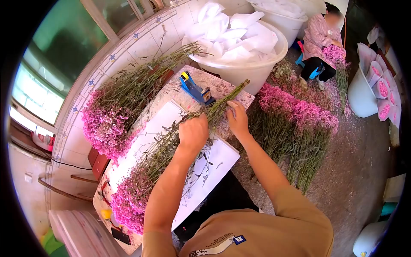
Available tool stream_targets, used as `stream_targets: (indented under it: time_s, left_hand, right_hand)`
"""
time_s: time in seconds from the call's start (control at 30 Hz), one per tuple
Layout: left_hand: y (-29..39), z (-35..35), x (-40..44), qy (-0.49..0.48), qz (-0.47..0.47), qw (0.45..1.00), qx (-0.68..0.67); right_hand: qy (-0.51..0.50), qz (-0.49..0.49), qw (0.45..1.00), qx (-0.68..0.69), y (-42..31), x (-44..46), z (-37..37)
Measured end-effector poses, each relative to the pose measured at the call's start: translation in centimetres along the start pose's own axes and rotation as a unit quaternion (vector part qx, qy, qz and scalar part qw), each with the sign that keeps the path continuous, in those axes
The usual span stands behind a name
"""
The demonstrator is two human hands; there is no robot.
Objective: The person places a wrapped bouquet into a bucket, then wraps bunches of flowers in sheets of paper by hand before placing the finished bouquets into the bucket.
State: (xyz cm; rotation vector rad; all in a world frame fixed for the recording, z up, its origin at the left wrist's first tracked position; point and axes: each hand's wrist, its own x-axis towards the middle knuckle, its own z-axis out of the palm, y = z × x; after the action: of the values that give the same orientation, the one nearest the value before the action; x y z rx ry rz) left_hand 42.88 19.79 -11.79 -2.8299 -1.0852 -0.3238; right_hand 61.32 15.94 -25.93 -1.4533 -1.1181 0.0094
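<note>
The left hand [193, 132] is gripping the bunch [165, 147] in a fist at the centre; the right hand [237, 116] is touching its stems towards the ends, though whether it is pinching them I cannot tell. The bunch is slanting over white paper [224, 157], its pink heads resting at lower left. The petal-flecked table [159, 97] is also bearing a blue dispenser [193, 89]. A tub [252, 72] is standing at upper centre, flowers [295, 128] are covering the floor [342, 171] at right, and a co-worker [320, 39] is sitting at upper right.

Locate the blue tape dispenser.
In the head view's upper middle, the blue tape dispenser sits on the table, between the left hand and the white tub.
</note>
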Motion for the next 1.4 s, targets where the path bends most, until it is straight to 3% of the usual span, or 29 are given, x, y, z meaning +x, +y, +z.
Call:
stream_targets:
  time_s: [0.07, 0.2, 0.27, 0.3, 0.37, 0.5, 0.57, 0.67, 0.9, 1.03, 1.1, 1.17, 1.33, 1.4]
  left_hand:
    - [-0.1, -0.1, 0.0, -0.011, -0.013, 1.000, -0.009]
    - [-0.6, -0.3, -0.1, -0.030, -0.010, 0.999, -0.040]
    - [-0.8, -0.5, -0.2, -0.035, -0.013, 0.998, -0.054]
    - [-0.7, -0.6, -0.3, -0.040, -0.018, 0.997, -0.067]
    - [-0.4, -0.8, -0.4, -0.042, -0.015, 0.996, -0.074]
    - [-0.4, -1.0, -0.7, -0.041, -0.010, 0.995, -0.095]
    - [-0.4, -1.0, -0.7, -0.044, -0.007, 0.995, -0.084]
    - [-0.7, -0.8, -0.5, -0.047, -0.021, 0.996, -0.072]
    - [-1.7, 0.6, -0.8, -0.054, -0.051, 0.995, -0.068]
    - [-1.0, 1.0, -1.4, -0.055, -0.030, 0.997, -0.048]
    - [-0.5, 1.1, -1.8, 0.023, 0.025, 0.998, -0.057]
    - [0.0, 1.1, -2.1, 0.021, 0.034, 0.998, -0.045]
    - [2.5, 0.9, -2.7, 0.094, 0.105, 0.989, -0.037]
    - [4.1, 0.7, -3.6, 0.080, 0.094, 0.992, -0.033]
  right_hand:
    - [-0.001, -0.018, 0.998, -0.053, 1.5, 0.8, 0.3]
    - [-0.026, -0.021, 0.999, -0.018, 3.3, 1.2, 0.6]
    - [0.038, 0.234, 0.955, 0.180, 5.8, 0.8, 1.7]
    - [0.038, 0.234, 0.955, 0.180, 5.1, 1.2, 1.2]
    - [-0.020, 0.356, 0.891, 0.280, 2.2, 2.2, -0.6]
    - [-0.063, 0.387, 0.873, 0.291, 1.1, 3.3, -0.5]
    - [-0.079, 0.454, 0.830, 0.314, 0.8, 3.8, -0.3]
    - [-0.096, 0.482, 0.801, 0.343, 1.5, 4.3, -0.5]
    - [-0.116, 0.462, 0.771, 0.422, 3.5, 3.3, -1.7]
    - [-0.105, 0.437, 0.715, 0.536, 3.7, 1.9, -1.9]
    - [-0.100, 0.424, 0.692, 0.575, 4.1, 1.6, -1.6]
    - [-0.073, 0.437, 0.663, 0.603, 4.8, 1.3, -1.2]
    - [-0.098, 0.380, 0.659, 0.642, 5.1, 0.8, -0.6]
    - [-0.104, 0.367, 0.662, 0.645, 5.1, 0.5, -0.3]
